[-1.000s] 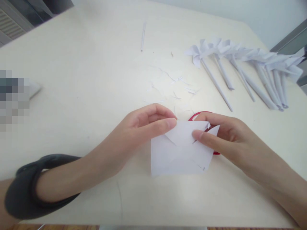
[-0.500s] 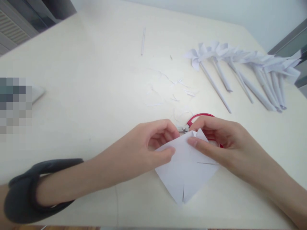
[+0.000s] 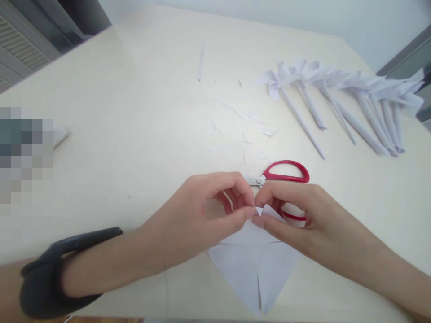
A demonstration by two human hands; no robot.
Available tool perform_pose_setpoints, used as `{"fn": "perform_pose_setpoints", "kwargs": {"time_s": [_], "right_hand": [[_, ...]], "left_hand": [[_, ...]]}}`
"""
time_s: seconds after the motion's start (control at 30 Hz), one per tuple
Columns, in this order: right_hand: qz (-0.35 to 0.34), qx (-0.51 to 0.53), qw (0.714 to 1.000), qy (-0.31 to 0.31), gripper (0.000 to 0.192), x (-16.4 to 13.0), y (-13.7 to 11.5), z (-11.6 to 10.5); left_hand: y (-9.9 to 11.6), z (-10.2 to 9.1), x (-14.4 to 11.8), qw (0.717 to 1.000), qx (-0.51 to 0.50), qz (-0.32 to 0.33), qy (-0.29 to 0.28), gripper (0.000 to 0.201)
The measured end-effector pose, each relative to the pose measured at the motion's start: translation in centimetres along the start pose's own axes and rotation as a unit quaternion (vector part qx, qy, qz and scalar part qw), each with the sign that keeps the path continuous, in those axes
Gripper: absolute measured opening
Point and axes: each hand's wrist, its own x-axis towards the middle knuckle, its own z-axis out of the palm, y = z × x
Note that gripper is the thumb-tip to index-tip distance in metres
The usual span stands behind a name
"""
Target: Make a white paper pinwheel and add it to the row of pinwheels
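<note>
The fingers (image 3: 235, 220) of the left hand (image 3: 198, 211) and right hand (image 3: 313, 206) are pinched almost together on the slit paper's (image 3: 247, 264) top corner, apparently so its split tips can be steadied separately, over the worktop (image 3: 117, 179), nearer than the scissors (image 3: 258, 181).

We inspect one tbl. (image 3: 134, 112), off-white top, faint line nr. front edge. On it, far ctr., we log one thin white stick (image 3: 201, 63), lying approx. lengthwise away from us; a small dark bit (image 3: 239, 83) to its rt. Mid-tbl. we find loose paper slivers (image 3: 268, 133), scattered, some overlapping. Just nr. side of these: scissors (image 3: 286, 178), red hdls., metal pivot visible, blades pointing L, tips hidden. Far rt. we record a row of white paper pinwheels (image 3: 350, 80), blades overlapping, rolled sticks toward us; exact qty. unclear. L edge: pale item (image 3: 59, 134), mostly pixelated, ID n/k.
</note>
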Motion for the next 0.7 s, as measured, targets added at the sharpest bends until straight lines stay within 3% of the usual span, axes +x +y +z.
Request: {"fn": "perform_pose_setpoints", "kwargs": {"time_s": [0.13, 0.33, 0.7], "right_hand": [[-0.003, 0.021, 1.000, 0.001, 0.004, -0.1, 0.3, 0.1], [-0.040, 0.040, 0.996, 0.061, 0.014, -0.1, 1.1, 0.0], [0.003, 0.038, 0.999, 0.019, 0.010, 0.0, 0.3, -0.1]], "left_hand": [[0.1, -0.1, -0.1, 1.000, -0.023, -0.015, 0.000, 0.008], [0.0, 0.0, 0.1, 0.999, -0.028, -0.030, -0.002, 0.008], [-0.1, 0.1, 0.1, 1.000, -0.020, -0.024, -0.003, 0.008]]}}
